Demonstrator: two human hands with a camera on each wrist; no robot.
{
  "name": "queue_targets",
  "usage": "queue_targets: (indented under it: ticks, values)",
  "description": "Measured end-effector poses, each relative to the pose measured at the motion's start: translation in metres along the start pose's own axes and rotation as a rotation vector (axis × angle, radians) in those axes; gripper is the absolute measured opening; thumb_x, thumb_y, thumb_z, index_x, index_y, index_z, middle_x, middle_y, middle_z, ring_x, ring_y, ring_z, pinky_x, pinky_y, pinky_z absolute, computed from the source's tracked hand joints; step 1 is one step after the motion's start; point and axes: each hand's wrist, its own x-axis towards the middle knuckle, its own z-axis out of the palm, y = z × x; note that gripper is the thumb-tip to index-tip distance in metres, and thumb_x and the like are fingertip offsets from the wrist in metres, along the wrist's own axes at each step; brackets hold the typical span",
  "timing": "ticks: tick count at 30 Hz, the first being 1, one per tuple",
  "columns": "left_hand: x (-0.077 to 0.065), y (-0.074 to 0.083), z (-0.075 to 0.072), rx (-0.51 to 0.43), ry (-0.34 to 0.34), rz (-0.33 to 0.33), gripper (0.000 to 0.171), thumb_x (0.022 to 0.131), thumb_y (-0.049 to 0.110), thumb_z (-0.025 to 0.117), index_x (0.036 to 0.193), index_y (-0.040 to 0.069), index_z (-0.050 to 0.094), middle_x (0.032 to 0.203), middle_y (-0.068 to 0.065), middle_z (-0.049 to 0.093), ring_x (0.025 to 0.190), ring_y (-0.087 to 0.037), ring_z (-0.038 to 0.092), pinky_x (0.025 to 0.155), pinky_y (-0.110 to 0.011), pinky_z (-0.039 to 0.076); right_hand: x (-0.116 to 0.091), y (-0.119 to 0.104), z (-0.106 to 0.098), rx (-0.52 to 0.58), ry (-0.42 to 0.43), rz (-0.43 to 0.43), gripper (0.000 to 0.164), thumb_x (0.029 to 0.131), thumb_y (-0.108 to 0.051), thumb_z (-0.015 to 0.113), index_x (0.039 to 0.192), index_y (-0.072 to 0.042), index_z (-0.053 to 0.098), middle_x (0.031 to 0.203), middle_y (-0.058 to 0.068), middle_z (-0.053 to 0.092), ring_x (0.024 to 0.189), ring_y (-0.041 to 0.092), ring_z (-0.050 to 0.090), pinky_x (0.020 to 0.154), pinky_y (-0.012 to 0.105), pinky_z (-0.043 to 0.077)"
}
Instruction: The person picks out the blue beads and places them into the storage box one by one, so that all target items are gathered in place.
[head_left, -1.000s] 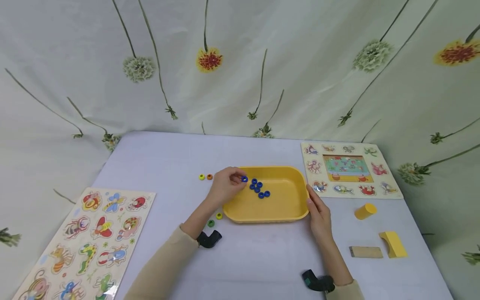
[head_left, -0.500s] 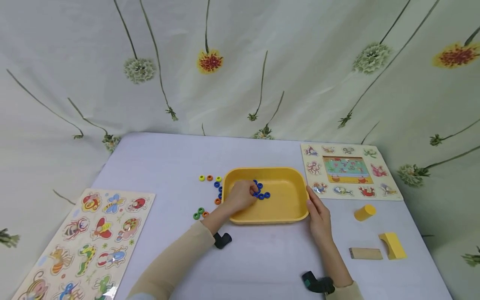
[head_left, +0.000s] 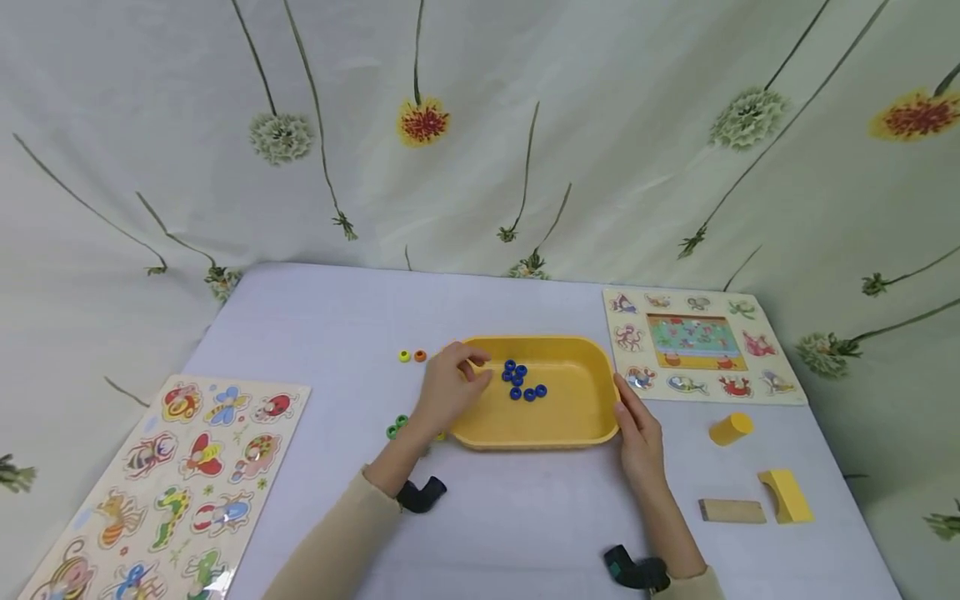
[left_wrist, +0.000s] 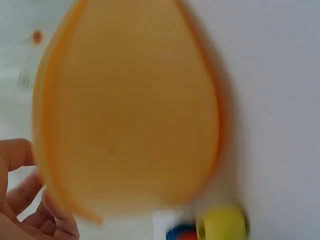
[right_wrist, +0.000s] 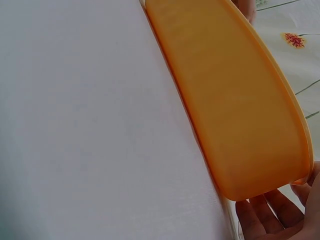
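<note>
A shallow yellow plastic tray lies at the middle of the table in the head view, with several blue ring-shaped beads loosely grouped inside. My left hand hovers over the tray's left end, fingers loosely bent, and no bead shows between thumb and fingers. At the opposite end, my right hand grips the tray, its thumb near the rim and its fingers against the outer end wall. Left of the tray lie yellow and orange beads and green ones; my left hand and forearm hide others.
An insect picture board lies at the left, and a sea-animal board at the back right. Right of the tray are a yellow cylinder, a plain wooden block and a yellow arch block. A flowered cloth hangs behind.
My left hand reached in among the blue beads, then drew back left above the tray's edge. The blue bead it pinched earlier no longer shows in its fingers. My right hand stays put.
</note>
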Motion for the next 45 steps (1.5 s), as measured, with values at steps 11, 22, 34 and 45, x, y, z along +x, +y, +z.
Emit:
queue_targets:
  ticks: [11, 22, 34, 45]
  values:
    - [0.006, -0.065, -0.055, 0.057, 0.081, -0.332, 0.028, 0.078, 0.016, 0.064, 0.105, 0.01, 0.062, 0.095, -0.007, 0.059, 0.081, -0.019, 0.055, 0.06, -0.024, 0.048, -0.001, 0.003, -0.003, -0.017, 0.017, 0.013, 0.036, 0.094, -0.031, 0.039, 0.13, -0.032, 0.041, 0.137, -0.014, 0.038, 0.126, 0.001, 0.032, 0.095, 0.008, 0.029]
    - [0.005, -0.084, -0.04, 0.099, -0.017, -0.339, 0.029, 0.076, 0.024, 0.068, 0.102, 0.013, 0.062, 0.092, -0.002, 0.059, 0.078, -0.016, 0.052, 0.069, -0.026, 0.047, -0.004, 0.004, -0.001, -0.007, 0.008, 0.007, 0.036, 0.095, -0.03, 0.038, 0.13, -0.031, 0.041, 0.137, -0.013, 0.037, 0.127, 0.001, 0.032, 0.094, 0.007, 0.029]
    - [0.007, -0.082, -0.031, 0.253, 0.0, -0.365, 0.023, 0.075, 0.025, 0.068, 0.096, 0.015, 0.066, 0.085, -0.003, 0.054, 0.076, -0.017, 0.048, 0.064, -0.026, 0.038, -0.001, 0.002, 0.0, -0.013, 0.011, 0.003, 0.036, 0.095, -0.03, 0.039, 0.131, -0.031, 0.041, 0.137, -0.013, 0.039, 0.126, 0.002, 0.033, 0.094, 0.008, 0.03]
    - [0.008, -0.044, -0.041, -0.043, 0.129, -0.257, 0.022, 0.074, 0.015, 0.068, 0.095, 0.011, 0.061, 0.083, -0.005, 0.061, 0.071, -0.015, 0.057, 0.06, -0.019, 0.049, 0.0, 0.001, 0.001, 0.003, -0.001, -0.003, 0.037, 0.095, -0.03, 0.038, 0.131, -0.029, 0.041, 0.137, -0.012, 0.037, 0.126, 0.003, 0.033, 0.093, 0.008, 0.031]
